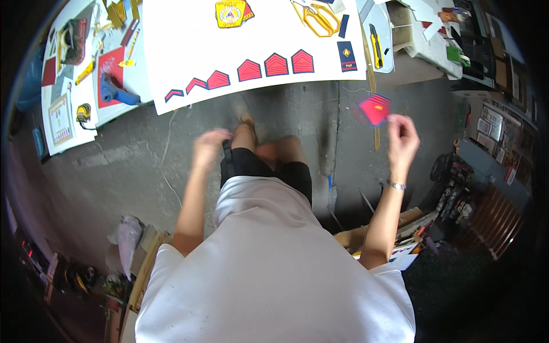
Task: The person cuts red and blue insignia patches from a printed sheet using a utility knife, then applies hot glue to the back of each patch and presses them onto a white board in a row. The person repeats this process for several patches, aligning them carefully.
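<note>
In my right hand (404, 138), raised off the table's front edge, the fingers pinch a red chevron patch (376, 110) with a dark border and a yellow emblem. The patch is slightly blurred. My left hand (210, 146) hangs near my thigh, its fingers smeared by motion. On the white board (194, 34) ahead lies a row of several red chevron patches (249, 70) with dark edges. Beyond them are a yellow patch (230, 14) with a round emblem and yellow-handled scissors (321, 24). A dark blue rectangular patch (346, 56) with a yellow emblem lies at the board's right end.
Right of the board sits a yellow utility knife (376, 46). Leftward on the table are a blue heat-gun-like tool (117, 91), a tape measure (84, 112) and a framed sheet (60, 121). A cord (166, 154) hangs to the floor. Cardboard and wood pieces (147, 266) stand behind me.
</note>
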